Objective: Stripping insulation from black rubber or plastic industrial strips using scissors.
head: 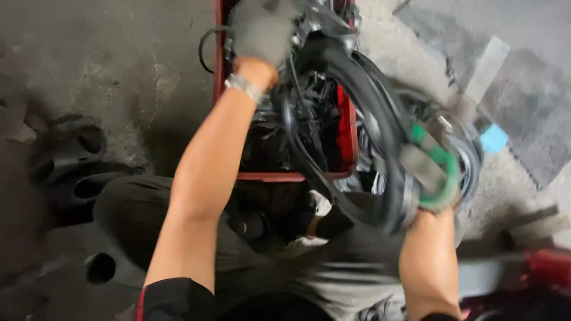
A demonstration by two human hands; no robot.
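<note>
My right hand (437,178), in a grey and green glove, is closed around a black rubber tyre (372,128), gripping its lower edge. My left hand (262,30), in a grey glove with a watch (245,88) at the wrist, rests on the dark machinery above the red frame (348,128); whether it grips anything I cannot tell. The tyre curves in a wide loop from the top of the frame down to my right hand, beside a wheel rim (470,160). Motion blur smears the right glove and the rim, and the tangle of black cables inside the frame is hard to sort out.
</note>
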